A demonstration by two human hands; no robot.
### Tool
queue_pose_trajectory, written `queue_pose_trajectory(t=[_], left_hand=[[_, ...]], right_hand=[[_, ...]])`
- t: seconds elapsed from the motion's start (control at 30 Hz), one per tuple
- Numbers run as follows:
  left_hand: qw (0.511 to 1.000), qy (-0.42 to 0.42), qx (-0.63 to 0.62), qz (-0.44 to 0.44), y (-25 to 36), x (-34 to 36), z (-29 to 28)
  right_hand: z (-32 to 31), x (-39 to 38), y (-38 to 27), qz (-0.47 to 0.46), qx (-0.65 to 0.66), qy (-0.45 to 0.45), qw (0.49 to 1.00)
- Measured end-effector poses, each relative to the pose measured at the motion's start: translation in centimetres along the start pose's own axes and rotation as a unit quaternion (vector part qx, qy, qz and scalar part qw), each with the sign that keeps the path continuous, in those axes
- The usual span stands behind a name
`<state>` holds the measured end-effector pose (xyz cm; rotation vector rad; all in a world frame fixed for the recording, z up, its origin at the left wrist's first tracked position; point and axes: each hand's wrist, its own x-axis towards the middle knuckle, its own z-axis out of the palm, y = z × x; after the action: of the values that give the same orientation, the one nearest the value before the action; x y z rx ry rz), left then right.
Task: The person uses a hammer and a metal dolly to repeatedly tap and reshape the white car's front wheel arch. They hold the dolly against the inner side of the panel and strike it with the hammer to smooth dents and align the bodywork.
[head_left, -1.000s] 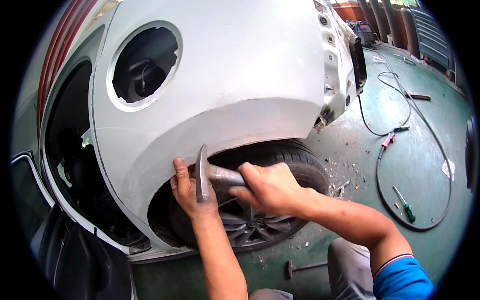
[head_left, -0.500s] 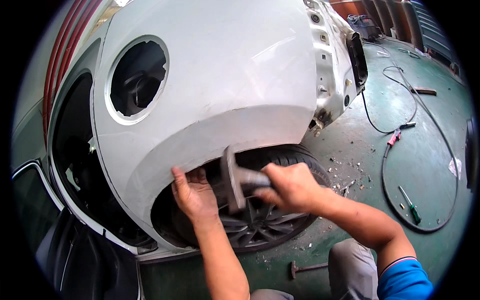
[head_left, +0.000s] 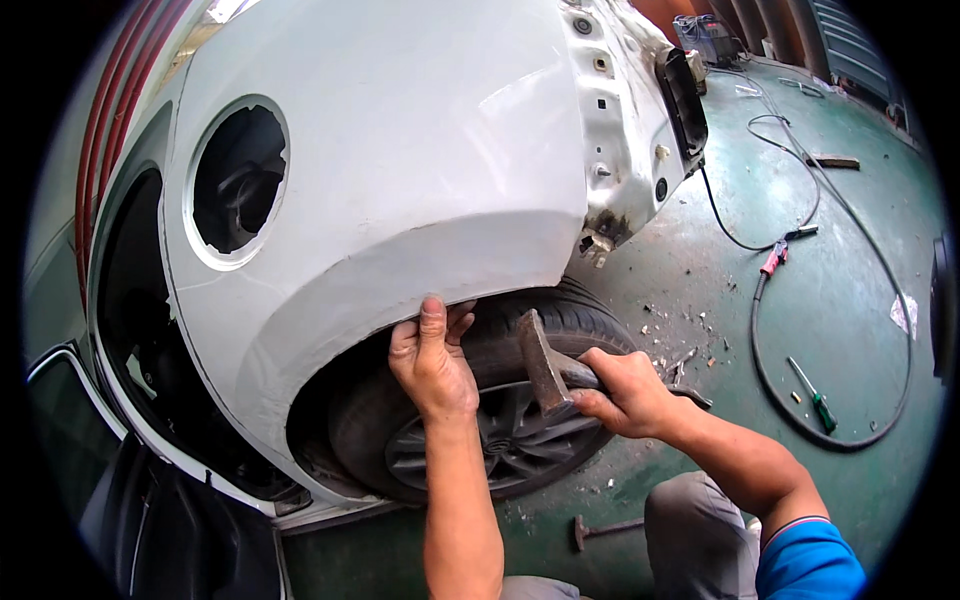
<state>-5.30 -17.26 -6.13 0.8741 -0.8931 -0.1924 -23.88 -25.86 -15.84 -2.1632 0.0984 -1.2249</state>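
My left hand (head_left: 433, 365) pinches the lower lip of the white car's wheel arch (head_left: 390, 260), thumb on the outer face, some fingers hidden beneath. Behind and below it is the tyre (head_left: 360, 440) with its dark alloy rim (head_left: 520, 440). My right hand (head_left: 630, 395) grips a metal hammer (head_left: 545, 360) by the handle, its head held upright in front of the tyre, to the right of my left hand and apart from the panel. The rear quarter panel (head_left: 410, 130) has a round ragged-edged opening (head_left: 238, 185).
Stripped rear body edge (head_left: 610, 140). On the green floor: looped cable (head_left: 902, 370) with red-handled clamp (head_left: 775, 258), screwdriver (head_left: 822, 408), second hammer (head_left: 590, 530), small debris, bar (head_left: 830, 162). An open door (head_left: 175, 530) stands lower left; a machine (head_left: 705, 38) is at the back.
My left hand has shifted right along the arch edge. The hammer has moved right and down, away from the panel. The car sits further left in view.
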Motion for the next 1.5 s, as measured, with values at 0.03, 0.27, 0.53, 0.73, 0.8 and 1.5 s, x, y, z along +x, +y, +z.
queue_pose_trajectory(t=[0.03,0.27,0.53,0.73,0.8,1.5], left_hand=[[1.0,-0.006,0.016,0.0,0.0,0.1,-0.3],[1.0,0.021,-0.005,-0.022,1.2,0.6,-0.6],[0.998,-0.001,0.037,0.047,0.8,0.4,0.2],[0.999,0.005,0.05,-0.011,0.4,0.3,-0.7],[0.999,0.002,0.028,-0.038,0.4,-0.2,0.1],[0.996,-0.003,0.077,-0.041,-1.5,-1.1,2.7]], right_hand=[[0.0,0.1,0.0,0.003,0.005,-0.004,1.0],[0.4,0.9,0.2,-0.007,0.021,0.023,0.999],[1.8,5.5,-0.5,-0.024,-0.013,0.028,0.999],[1.1,0.3,1.7,0.006,0.0,-0.046,0.999],[1.3,-1.7,2.9,0.04,-0.004,-0.065,0.997],[-1.2,-5.4,2.7,0.18,-0.023,-0.113,0.977]])
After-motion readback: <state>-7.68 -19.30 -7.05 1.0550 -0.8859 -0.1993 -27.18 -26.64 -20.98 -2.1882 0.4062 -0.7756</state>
